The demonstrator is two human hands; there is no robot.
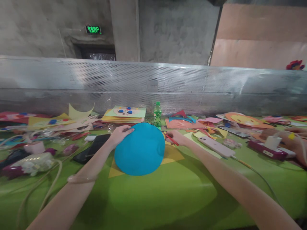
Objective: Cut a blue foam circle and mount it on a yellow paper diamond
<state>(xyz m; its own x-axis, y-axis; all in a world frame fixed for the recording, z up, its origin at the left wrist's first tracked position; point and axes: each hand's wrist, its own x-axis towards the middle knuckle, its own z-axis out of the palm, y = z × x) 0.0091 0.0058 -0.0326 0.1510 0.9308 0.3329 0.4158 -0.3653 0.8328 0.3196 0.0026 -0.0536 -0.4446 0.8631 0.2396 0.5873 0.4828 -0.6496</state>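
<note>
A round sheet of blue paper point(140, 150) is held up over the green table point(148, 204). My left hand point(120, 134) pinches its upper left edge, thumb on the near face. At the paper's right edge, my right hand point(176, 138) is closed around red-handled scissors point(171, 139); the blades are mostly hidden, so I cannot tell whether they touch the paper. Under the blue sheet lies yellow paper point(174, 154), showing on both sides. A dark phone or pouch point(92, 148) lies beside my left forearm.
A green-capped bottle point(157, 115) stands behind the blue paper. Stacked paper point(124, 115) and scraps point(182, 119) line the metal partition point(144, 76). Cabled power strips point(267, 150) and a pink phone point(216, 147) flank my arms. Another person's hand point(301, 143) is at far right.
</note>
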